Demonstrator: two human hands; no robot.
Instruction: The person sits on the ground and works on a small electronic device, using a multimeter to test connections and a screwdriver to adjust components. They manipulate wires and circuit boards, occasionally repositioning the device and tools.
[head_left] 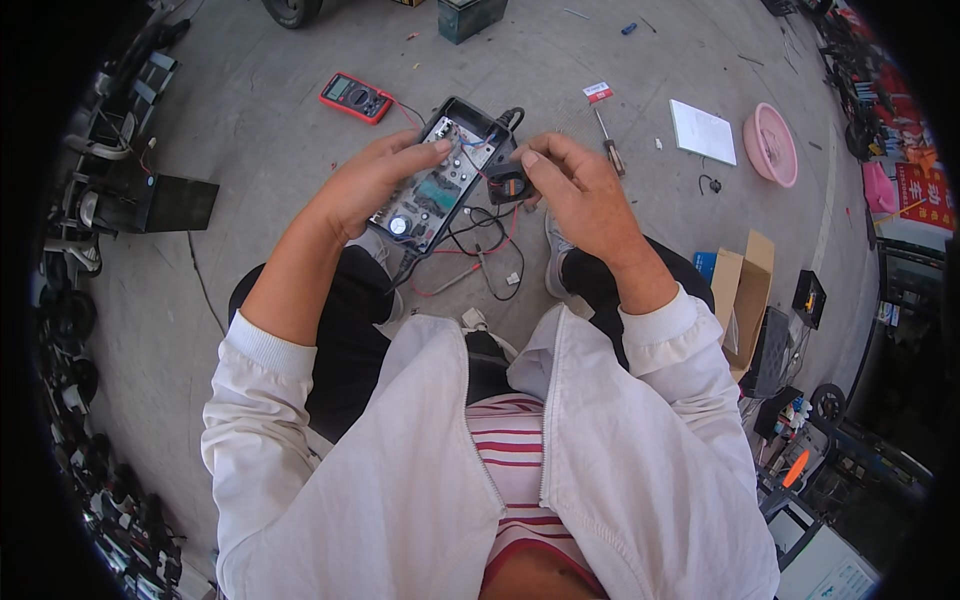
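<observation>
My left hand [368,182] grips the left side of an opened black charger case [462,200], its thumb lying over the upper part. Inside the case a circuit board [436,190] shows, with a teal component and a round capacitor. Between the fingers and thumb of my right hand [588,190] is a small black cooling fan [509,186], held against the case's right edge. Cords come out at both ends of the case. On the ground below lie red and black test leads [462,272], between my shoes.
A red multimeter [356,98] lies beyond my left hand. To the right are a screwdriver [612,150], a white notebook [702,132], a pink basin [770,148] and an open cardboard box [748,290]. A dark box [180,204] stands at left.
</observation>
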